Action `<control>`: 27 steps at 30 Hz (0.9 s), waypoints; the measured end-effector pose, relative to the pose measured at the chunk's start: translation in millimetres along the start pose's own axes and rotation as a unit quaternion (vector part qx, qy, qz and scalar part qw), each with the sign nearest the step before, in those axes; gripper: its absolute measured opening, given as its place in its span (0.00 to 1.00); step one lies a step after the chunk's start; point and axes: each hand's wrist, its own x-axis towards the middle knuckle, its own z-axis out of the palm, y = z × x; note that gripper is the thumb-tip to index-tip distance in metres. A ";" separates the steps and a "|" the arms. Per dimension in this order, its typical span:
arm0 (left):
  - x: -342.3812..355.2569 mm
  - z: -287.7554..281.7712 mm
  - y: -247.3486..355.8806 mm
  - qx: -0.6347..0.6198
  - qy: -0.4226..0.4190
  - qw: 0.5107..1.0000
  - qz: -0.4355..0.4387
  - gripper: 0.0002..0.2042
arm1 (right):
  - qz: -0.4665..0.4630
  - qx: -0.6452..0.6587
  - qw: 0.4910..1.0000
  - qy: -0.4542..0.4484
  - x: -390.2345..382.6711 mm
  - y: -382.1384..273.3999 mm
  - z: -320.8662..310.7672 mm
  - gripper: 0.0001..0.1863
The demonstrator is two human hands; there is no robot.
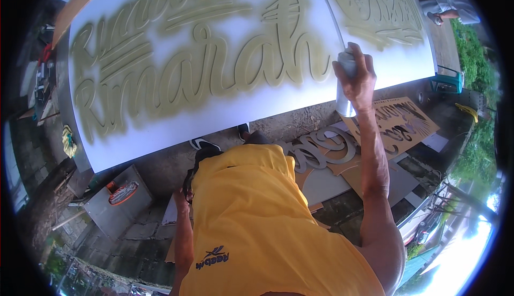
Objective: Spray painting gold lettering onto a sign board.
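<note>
My right hand (362, 79) is wrapped round a silver spray can (344, 102), held upright over the front edge of a large white board (166, 139). The index finger is bent at the top of the can. Raised script lettering (235, 74) lies on the board, coated in dull olive-gold paint that spreads as a soft haze onto the white around it. At the right part of the board is a raised emblem (375, 7) in the same colour. My left hand (182, 198) hangs low beside my thigh, its fingers mostly hidden.
Cut-out grey letters (324, 149) and brown panels (399, 122) lie on the ground to the right. A basketball hoop (122, 191) on a backboard rests at the left. A yellowish cloth (68, 142) hangs by the board's left edge. Another person (445, 1) is at the far right.
</note>
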 end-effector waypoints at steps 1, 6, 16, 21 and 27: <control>8.5 -12.9 -16.4 0.103 0.026 0.990 0.091 0.13 | 0.000 0.010 1.000 -0.015 -7.4 -2.1 1.2 0.32; -7.0 10.4 -4.9 0.171 0.030 0.972 0.156 0.16 | -0.030 0.005 0.998 -0.051 -45.1 -18.8 2.4 0.33; -18.3 33.5 49.0 0.176 0.049 0.980 0.074 0.10 | -0.003 -0.004 0.999 0.053 -20.8 -0.3 -5.9 0.32; 14.6 -12.8 28.1 0.151 0.056 0.987 0.014 0.09 | -0.022 0.018 0.999 0.034 -44.0 -9.7 -9.4 0.32; 7.4 7.8 25.0 0.226 0.062 0.965 0.117 0.09 | -0.010 0.020 1.000 0.010 -45.4 -23.8 -12.3 0.33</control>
